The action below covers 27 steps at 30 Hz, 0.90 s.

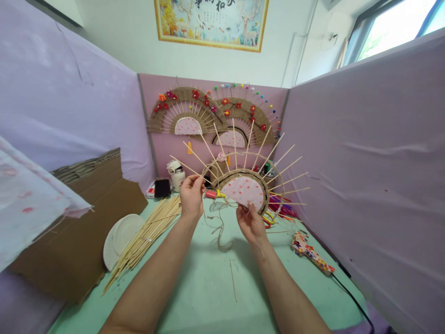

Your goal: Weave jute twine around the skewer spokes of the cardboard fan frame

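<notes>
Raised over the table is a half-round fan frame (243,189), its white center dotted with pink, edged by woven brown twine and a dark band. Thin bamboo sticks (234,139) spread out from it like rays. My right hand (251,223) grips the frame's lower edge, thumb in front. At the left end, my left hand (193,194) has its fingertips pinched on twine (204,170) close to the outermost stick. That twine arcs loosely across the sticks, and a loose tail (221,232) trails down to the tabletop.
Bamboo sticks (146,236) lie piled at left beside white paper plates (120,239) and brown cardboard (79,236). A patterned glue gun (311,253) with a cord lies at right. Finished fans (187,111) hang behind. One stick (233,280) lies in front.
</notes>
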Each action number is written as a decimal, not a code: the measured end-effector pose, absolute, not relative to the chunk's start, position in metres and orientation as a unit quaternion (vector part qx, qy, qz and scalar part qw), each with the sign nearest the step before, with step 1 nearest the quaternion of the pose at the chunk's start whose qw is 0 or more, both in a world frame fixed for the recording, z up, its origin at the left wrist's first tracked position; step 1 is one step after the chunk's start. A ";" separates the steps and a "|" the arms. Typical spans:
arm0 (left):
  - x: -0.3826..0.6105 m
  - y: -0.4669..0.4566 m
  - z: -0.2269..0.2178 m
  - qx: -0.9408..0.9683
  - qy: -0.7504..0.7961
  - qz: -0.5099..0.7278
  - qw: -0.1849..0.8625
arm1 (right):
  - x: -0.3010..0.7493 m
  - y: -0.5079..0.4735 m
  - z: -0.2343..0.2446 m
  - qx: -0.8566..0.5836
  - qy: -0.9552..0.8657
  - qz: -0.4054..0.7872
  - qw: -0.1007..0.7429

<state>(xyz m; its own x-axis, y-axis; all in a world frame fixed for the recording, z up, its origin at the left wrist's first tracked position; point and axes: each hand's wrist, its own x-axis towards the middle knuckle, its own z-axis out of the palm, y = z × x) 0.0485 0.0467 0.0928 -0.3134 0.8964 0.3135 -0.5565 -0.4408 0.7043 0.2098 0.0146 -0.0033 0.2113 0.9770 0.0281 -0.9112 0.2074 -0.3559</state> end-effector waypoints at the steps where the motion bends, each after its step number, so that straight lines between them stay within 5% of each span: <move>1: 0.049 0.047 0.093 0.350 0.242 0.775 0.467 | 0.210 0.014 -0.003 -0.133 -0.125 0.614 0.768; 12: 0.053 0.038 0.091 0.337 0.195 0.749 0.536 | 0.213 0.016 -0.003 -0.127 -0.127 0.614 0.769; 27: 0.048 0.049 0.087 0.363 0.274 0.782 0.427 | 0.210 0.015 -0.004 -0.131 -0.121 0.622 0.762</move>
<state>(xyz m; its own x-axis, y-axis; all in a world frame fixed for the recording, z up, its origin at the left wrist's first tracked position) 0.0483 0.0495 0.0872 -0.3722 0.8659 0.3343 -0.4684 -0.4861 0.7378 0.2097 0.0148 -0.0037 0.1965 0.9803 0.0216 -0.9168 0.1915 -0.3505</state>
